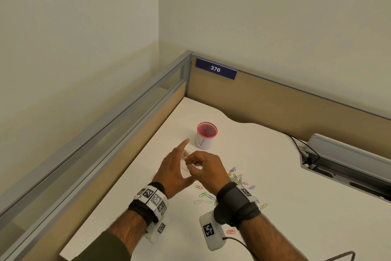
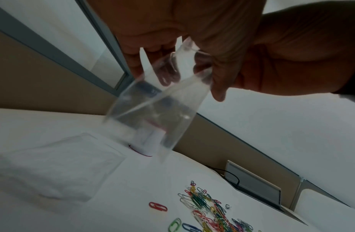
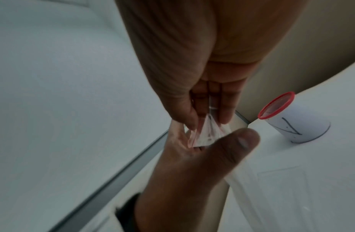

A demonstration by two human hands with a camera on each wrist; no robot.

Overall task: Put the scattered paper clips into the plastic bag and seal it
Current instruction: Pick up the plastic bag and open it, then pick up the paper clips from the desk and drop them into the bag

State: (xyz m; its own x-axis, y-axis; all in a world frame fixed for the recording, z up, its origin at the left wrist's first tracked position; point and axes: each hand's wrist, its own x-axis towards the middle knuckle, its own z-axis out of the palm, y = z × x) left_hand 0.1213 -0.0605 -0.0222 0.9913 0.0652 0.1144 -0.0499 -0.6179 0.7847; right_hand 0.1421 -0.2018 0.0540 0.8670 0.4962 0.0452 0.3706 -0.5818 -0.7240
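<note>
A small clear plastic bag (image 2: 152, 108) hangs open-mouthed between my two hands above the white table (image 1: 275, 176). My right hand (image 1: 193, 163) pinches the bag's top edge with thumb and fingers (image 3: 225, 109). My left hand (image 1: 179, 161) has straight fingers and its thumb spread apart, and the bag (image 3: 200, 135) lies against its palm side. The bag looks empty, though it is blurred. Coloured paper clips (image 1: 236, 178) lie scattered on the table just right of and below my hands, with a dense pile (image 2: 204, 207) under the bag.
A red-rimmed mesh cup (image 1: 207, 135) wrapped in white paper stands just beyond my hands. A flat stack of clear bags (image 2: 53, 164) lies on the table to the left. Partition walls (image 1: 275, 99) close the corner. A cable tray (image 1: 347, 161) sits at the right.
</note>
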